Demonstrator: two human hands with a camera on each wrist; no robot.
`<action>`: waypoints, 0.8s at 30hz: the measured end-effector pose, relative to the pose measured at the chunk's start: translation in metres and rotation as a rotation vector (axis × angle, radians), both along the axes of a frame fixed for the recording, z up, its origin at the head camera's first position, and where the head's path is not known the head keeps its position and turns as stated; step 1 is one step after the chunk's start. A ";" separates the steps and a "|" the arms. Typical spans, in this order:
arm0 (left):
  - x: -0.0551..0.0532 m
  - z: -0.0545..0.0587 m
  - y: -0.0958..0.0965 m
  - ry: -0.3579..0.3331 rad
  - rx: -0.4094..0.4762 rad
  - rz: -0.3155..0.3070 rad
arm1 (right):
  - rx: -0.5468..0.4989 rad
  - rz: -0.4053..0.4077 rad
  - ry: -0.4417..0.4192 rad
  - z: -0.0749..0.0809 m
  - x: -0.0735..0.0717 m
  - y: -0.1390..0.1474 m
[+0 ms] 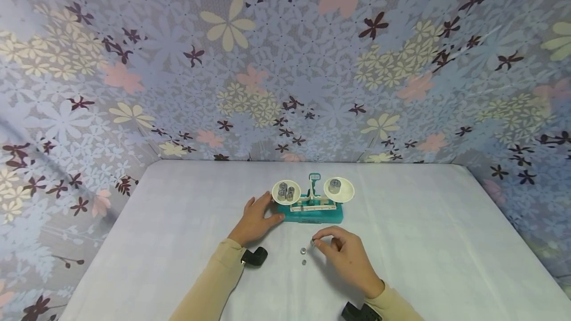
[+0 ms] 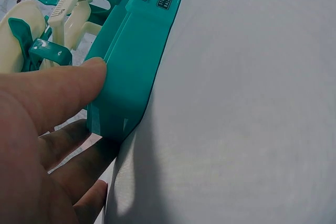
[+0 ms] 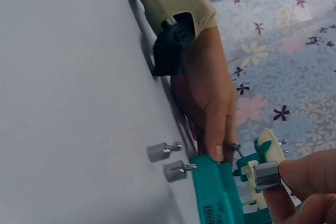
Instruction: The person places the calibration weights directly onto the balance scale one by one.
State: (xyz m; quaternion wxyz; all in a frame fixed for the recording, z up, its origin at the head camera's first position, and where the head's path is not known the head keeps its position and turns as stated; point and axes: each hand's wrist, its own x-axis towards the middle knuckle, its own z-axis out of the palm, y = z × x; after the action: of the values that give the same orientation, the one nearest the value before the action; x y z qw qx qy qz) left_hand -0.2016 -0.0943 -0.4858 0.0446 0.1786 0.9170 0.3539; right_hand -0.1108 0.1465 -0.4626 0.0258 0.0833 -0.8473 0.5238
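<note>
A teal and cream balance scale point(image 1: 312, 217) stands on the cloth. My left hand point(image 1: 255, 220) grips its left end; in the left wrist view the thumb point(image 2: 93, 77) lies on the teal base point(image 2: 134, 56), with fingers past the end and partly hidden. The left pan point(image 1: 275, 196) bears several metal weights point(image 1: 283, 191); a single larger weight point(image 1: 334, 185) sits in the right pan point(image 1: 346, 192). In front of the scale, my right hand point(image 1: 350, 260) pinches a small metal weight point(image 3: 266, 175) between thumb and fingertips, above the cloth.
Two small knobbed weights point(image 1: 303, 250) stand on the white cloth point(image 1: 424, 232), left of my right hand. Flower-patterned fabric point(image 1: 285, 78) hangs behind the table and along both sides. Each wrist wears a black camera point(image 1: 255, 256).
</note>
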 end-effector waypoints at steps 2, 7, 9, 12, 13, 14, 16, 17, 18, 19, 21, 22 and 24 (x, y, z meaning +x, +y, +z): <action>0.000 0.000 0.000 -0.006 0.003 0.004 | 0.007 -0.007 0.015 0.012 0.002 -0.002; -0.001 -0.002 -0.001 -0.005 0.010 0.007 | 0.002 -0.024 0.061 0.017 0.000 0.000; -0.001 -0.003 0.000 -0.003 0.009 0.007 | -0.011 -0.022 0.079 0.009 -0.004 0.005; -0.002 -0.004 0.000 0.002 -0.001 0.004 | -0.017 -0.016 0.103 0.009 -0.005 0.008; -0.002 -0.004 0.001 0.002 -0.007 0.003 | -0.018 -0.017 0.111 0.010 -0.005 0.008; -0.002 -0.003 0.001 0.001 -0.012 0.002 | -0.018 -0.018 0.120 0.011 -0.006 0.009; -0.002 -0.003 0.001 0.001 -0.019 0.002 | -0.012 -0.023 0.133 0.013 -0.007 0.010; -0.001 -0.002 0.001 0.000 -0.023 0.004 | -0.009 -0.028 0.136 0.014 -0.009 0.010; -0.001 -0.002 0.001 -0.002 -0.026 0.005 | -0.006 -0.027 0.147 0.015 -0.010 0.011; -0.001 -0.002 0.001 -0.002 -0.027 0.006 | -0.004 -0.028 0.155 0.016 -0.011 0.011; -0.001 -0.001 0.001 0.001 -0.020 0.007 | -0.001 -0.028 0.165 0.019 -0.014 0.013; -0.001 -0.001 0.001 -0.001 -0.018 0.007 | 0.001 -0.027 0.175 0.020 -0.015 0.013; -0.001 -0.001 0.000 0.002 -0.012 0.007 | -0.006 -0.031 0.181 0.023 -0.017 0.014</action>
State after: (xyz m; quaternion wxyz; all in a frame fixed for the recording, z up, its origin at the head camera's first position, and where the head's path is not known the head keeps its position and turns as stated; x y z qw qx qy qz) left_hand -0.2022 -0.0943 -0.4868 0.0433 0.1756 0.9198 0.3482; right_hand -0.1281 0.1609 -0.4395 0.1106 0.1172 -0.8413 0.5161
